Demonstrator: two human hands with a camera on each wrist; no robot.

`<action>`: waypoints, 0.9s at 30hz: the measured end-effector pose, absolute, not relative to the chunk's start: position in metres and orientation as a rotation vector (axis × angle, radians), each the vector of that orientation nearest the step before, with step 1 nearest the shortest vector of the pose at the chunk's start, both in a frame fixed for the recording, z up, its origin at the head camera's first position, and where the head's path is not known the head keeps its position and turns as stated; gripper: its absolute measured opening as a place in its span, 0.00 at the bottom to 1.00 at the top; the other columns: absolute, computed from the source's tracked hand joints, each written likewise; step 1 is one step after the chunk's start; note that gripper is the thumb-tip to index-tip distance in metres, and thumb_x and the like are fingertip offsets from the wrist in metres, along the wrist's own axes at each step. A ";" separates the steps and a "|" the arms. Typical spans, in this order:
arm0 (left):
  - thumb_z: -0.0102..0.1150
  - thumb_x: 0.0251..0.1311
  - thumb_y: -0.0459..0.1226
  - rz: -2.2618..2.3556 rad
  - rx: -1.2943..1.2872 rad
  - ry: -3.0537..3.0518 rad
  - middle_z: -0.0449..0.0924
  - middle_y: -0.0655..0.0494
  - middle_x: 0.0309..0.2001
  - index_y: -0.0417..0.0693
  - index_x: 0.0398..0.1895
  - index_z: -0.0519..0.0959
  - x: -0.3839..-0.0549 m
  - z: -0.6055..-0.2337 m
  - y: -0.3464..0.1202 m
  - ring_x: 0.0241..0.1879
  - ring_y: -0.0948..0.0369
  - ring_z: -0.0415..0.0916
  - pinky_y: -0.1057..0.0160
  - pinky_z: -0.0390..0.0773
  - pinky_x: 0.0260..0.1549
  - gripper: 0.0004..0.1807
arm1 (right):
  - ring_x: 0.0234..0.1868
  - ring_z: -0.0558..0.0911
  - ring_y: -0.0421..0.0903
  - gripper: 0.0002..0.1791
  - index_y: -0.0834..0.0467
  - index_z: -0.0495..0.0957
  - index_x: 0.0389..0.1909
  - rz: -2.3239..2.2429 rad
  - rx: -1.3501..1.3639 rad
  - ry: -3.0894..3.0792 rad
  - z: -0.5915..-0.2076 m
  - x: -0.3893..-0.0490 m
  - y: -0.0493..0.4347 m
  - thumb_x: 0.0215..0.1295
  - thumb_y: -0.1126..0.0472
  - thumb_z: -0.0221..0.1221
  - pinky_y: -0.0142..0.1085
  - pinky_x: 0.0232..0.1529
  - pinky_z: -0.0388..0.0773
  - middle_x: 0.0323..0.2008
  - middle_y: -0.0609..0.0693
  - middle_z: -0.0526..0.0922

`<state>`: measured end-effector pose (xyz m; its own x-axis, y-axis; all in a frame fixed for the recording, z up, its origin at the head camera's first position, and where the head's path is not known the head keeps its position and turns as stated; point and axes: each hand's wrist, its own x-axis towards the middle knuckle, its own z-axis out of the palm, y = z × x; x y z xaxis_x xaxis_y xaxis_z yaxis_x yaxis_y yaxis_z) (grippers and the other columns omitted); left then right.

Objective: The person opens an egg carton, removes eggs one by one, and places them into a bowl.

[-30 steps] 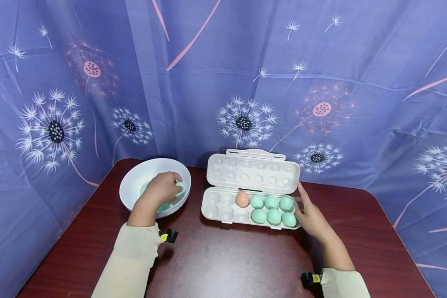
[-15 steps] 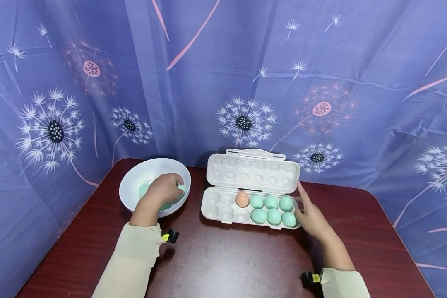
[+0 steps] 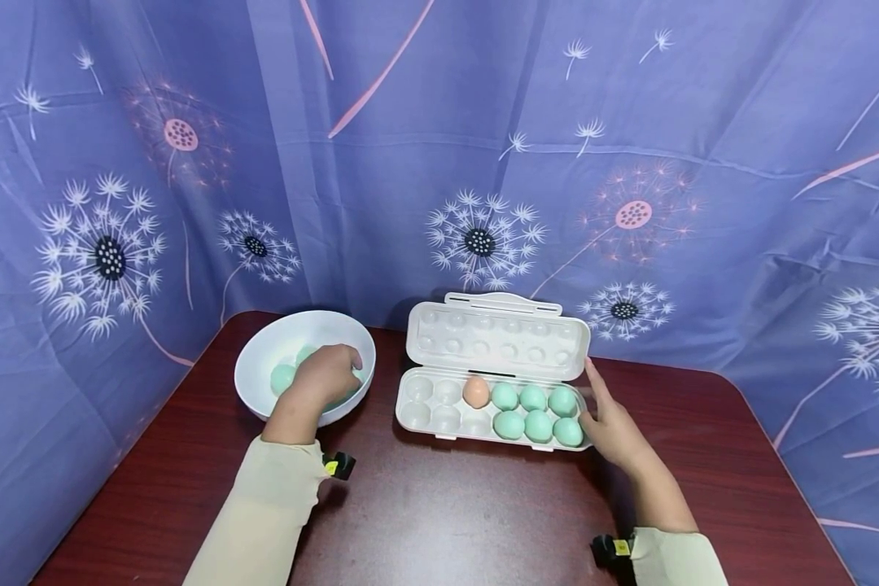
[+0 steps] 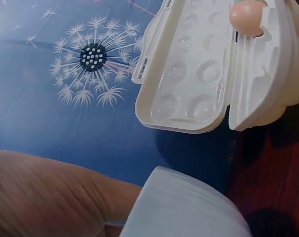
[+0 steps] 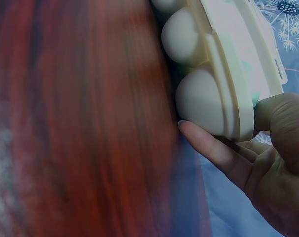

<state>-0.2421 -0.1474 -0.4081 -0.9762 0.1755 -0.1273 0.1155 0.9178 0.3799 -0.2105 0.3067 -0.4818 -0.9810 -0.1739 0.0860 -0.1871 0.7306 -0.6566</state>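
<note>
In the head view, the left forearm slants up from the lower left in a pale sleeve (image 3: 256, 509), a black camera (image 3: 339, 466) at the wrist. The left hand (image 3: 321, 376) reaches down into a white bowl (image 3: 255, 358), back upward, wrist above the near rim. Its fingertips point down at the bowl's right side and are mostly hidden, so I cannot tell whether they grasp anything. Green eggs (image 3: 282, 380) lie in the bowl just left of the hand. The right forearm angles up and leftward from the lower right; the right hand (image 3: 617, 427) rests at the right end of an open egg carton (image 3: 419, 389), one finger stretched toward the lid's corner, released rather than clenched. In the carton, a brown egg (image 3: 476, 392) sits in the far row beside six more green eggs filling the right half.

In the left wrist view, part of the left hand shows at lower left, its fingers hidden behind the bowl; the carton stands beyond.

In the right wrist view, one finger lies straight, its tip at the carton's end cup, while the rest of the hand spreads around that end.
</note>
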 end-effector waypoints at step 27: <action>0.55 0.64 0.36 0.656 0.176 2.965 0.85 0.43 0.51 0.40 0.53 0.83 -0.239 -0.402 -0.145 0.52 0.46 0.81 0.45 0.79 0.53 0.17 | 0.43 0.80 0.50 0.50 0.52 0.34 0.82 1.127 0.325 -2.884 -0.478 -0.208 0.305 0.67 0.74 0.50 0.31 0.37 0.75 0.62 0.69 0.76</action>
<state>-0.2394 -0.1447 -0.4022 -0.9883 0.1342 -0.0723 0.0911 0.9005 0.4252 -0.2080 0.3051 -0.4781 -0.9779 -0.1831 0.1013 -0.2033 0.7164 -0.6674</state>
